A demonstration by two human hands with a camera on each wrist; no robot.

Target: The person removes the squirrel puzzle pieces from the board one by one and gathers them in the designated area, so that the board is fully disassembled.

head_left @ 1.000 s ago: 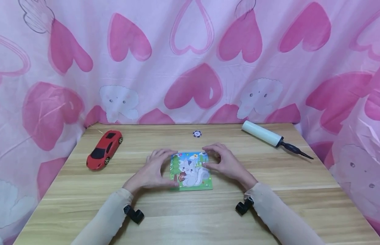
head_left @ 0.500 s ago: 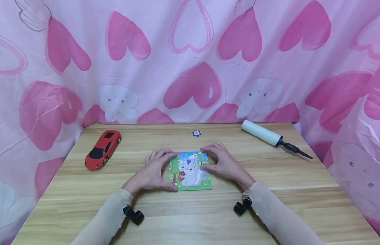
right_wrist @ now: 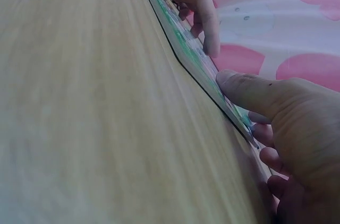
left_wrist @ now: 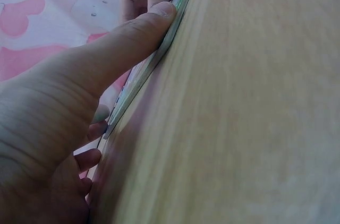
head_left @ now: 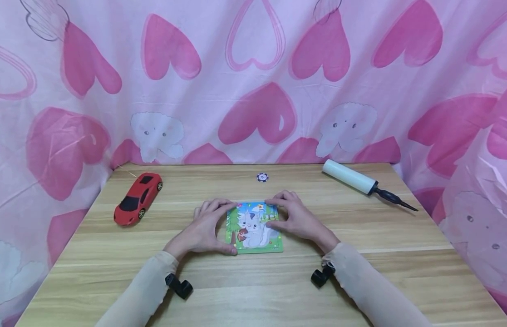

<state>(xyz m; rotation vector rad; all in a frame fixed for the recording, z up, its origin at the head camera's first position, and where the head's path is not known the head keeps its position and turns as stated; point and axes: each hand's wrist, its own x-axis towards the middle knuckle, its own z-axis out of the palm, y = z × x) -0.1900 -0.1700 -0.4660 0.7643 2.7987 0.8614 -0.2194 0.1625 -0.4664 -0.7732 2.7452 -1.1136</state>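
A square picture puzzle [head_left: 253, 231] with a grey-white squirrel on it lies flat on the wooden table. My left hand [head_left: 202, 229] holds its left side, thumb near the front corner and forefinger at the back one. In the left wrist view, the left thumb [left_wrist: 151, 22] lies along the puzzle's edge. My right hand [head_left: 300, 218] holds the back right part, with its forefinger at the back edge. The right thumb [right_wrist: 239, 87] rests on the picture's right side in the right wrist view. Other fingers are partly hidden.
A red toy car [head_left: 139, 200] stands at the left. Behind the puzzle lies a poker chip [head_left: 263, 177]. At the back right is a white hand pump [head_left: 351, 178] with a black nozzle. A pink heart-patterned curtain [head_left: 253, 109] hangs behind the table [head_left: 253, 290].
My right hand has shifted slightly left along the puzzle. The left thumb has moved a little toward the puzzle's front edge. The puzzle itself stays nearly in place.
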